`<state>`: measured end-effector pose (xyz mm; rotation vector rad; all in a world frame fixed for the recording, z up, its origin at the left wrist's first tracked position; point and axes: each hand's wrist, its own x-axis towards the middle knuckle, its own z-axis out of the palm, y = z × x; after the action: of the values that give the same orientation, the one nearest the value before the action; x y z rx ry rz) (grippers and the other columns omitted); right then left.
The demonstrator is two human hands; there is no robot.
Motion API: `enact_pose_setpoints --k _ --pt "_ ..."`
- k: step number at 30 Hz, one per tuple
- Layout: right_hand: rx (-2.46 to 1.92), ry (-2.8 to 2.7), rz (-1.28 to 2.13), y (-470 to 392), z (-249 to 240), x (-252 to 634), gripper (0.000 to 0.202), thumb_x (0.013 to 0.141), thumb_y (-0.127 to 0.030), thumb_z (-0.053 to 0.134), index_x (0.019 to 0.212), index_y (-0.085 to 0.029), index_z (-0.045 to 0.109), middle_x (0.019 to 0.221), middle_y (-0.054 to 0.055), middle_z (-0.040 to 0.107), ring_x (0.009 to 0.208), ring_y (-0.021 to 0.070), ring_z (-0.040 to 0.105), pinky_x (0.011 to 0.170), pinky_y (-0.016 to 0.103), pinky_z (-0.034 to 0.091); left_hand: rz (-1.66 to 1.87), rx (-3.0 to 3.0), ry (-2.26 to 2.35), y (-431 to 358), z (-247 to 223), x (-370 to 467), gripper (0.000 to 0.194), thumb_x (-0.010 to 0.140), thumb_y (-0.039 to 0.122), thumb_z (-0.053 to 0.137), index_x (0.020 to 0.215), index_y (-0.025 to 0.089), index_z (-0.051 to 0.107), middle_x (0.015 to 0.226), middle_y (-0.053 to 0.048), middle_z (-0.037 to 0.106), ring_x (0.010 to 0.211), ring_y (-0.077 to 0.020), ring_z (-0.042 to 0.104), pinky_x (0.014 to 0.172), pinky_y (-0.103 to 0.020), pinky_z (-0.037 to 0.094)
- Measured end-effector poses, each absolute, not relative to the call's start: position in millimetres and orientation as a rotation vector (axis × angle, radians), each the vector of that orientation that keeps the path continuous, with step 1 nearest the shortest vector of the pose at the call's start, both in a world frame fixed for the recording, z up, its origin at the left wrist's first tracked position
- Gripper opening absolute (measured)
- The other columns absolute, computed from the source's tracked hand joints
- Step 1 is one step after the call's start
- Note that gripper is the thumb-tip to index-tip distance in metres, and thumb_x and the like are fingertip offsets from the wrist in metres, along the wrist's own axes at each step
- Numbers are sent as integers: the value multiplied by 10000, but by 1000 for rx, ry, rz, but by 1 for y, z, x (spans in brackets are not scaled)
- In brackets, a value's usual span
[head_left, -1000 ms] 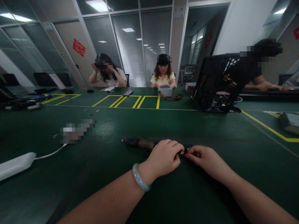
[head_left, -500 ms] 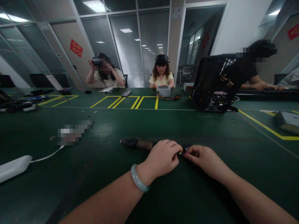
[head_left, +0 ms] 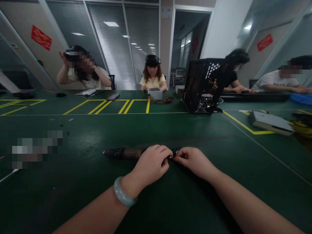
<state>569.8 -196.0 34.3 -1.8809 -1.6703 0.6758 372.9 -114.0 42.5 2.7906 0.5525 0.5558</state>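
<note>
A dark electric screwdriver with a worn brown middle lies on the green table, its bit end toward the left. My left hand, with a pale green bangle on the wrist, is closed over the tool's right part and hides it. Close beside it, at the tool's right end, the fingers of my right hand are pinched together on a small dark piece, too hidden to name. A tiny bright metallic spot shows between the two hands.
Across the green table stands a black computer case. A grey power supply with cables sits before a seated person. Toward the right lies a flat grey box. Several people sit around the table. Something blurred lies at left.
The view has turned to the right, so the surroundings shift left in the picture. Both hands keep nearly the same place on the screwdriver.
</note>
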Motion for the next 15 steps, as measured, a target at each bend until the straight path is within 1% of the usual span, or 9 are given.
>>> enact_pose_setpoints --k 4,8,12,15 --pt "-1860 -1658 682 -197 35 569 144 835 -346 660 825 -214 718 791 -12 685 698 129 598 608 231 395 560 2780 592 -112 40 374 216 839 149 523 1029 225 591 1040 -16 625 972 -198 577 895 -382 462" --pt "-1851 -1660 677 -196 31 571 147 836 -352 668 830 -213 715 815 -11 688 728 131 607 616 226 401 557 2784 589 -112 40 375 285 841 151 522 1100 251 586 1079 -10 629 995 -205 581 893 -384 467" --pt "-1851 -1666 665 -195 27 573 166 836 -370 672 830 -209 707 805 -15 682 698 124 597 594 222 391 547 2808 571 -112 40 376 347 846 149 509 1168 258 576 1124 -16 626 1027 -207 578 910 -385 463" --pt "-1841 -1680 640 -195 28 572 157 834 -361 677 814 -208 706 795 -18 680 689 120 587 591 219 386 528 2818 565 -111 40 376 322 847 150 500 1140 251 586 1113 -16 628 1017 -209 578 906 -392 463"
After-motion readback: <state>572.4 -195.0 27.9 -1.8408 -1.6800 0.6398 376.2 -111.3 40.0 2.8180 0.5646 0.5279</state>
